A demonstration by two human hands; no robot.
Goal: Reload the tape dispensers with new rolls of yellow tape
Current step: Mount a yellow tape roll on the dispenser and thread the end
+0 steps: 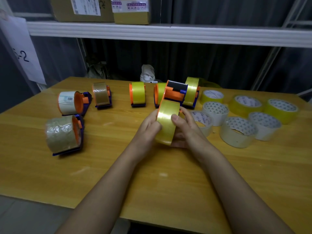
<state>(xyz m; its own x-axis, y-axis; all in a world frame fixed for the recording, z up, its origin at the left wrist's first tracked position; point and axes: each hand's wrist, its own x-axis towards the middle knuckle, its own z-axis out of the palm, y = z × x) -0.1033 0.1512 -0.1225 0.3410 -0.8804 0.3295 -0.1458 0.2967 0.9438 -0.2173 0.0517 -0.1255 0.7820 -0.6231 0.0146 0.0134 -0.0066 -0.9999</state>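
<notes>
At the centre of the frame, nearest the camera, both hands worked on one dispenser [175,93] held just above the tabletop [118,174]: the left hand [148,125] had its fingers curled against the left side of the yellow roll [166,122], and the right hand [183,127] gripped the same roll with its thumb pressed on the tape face and its fingers wrapped behind. The roll appeared seated on the orange hub, so this reload looked close to finished, perhaps with only the tape end left to thread toward the toothed blade at the top, though that could not be confirmed. Left of centre, a dispenser with brownish tape [64,134] lay on its side, and beyond it stood one with a white-labelled roll [70,103] and another brown one [102,95]; judging by colour, these three were likely still to be reloaded. Right of centre, loose rolls lay flat: several whitish ones [238,132] nearer, and three yellow spares [281,108] farther back. In the far middle row, three dispensers already carried yellow tape [137,93]. On the shelf at the upper frame sat cardboard boxes [131,10], closed, their contents hidden.
</notes>
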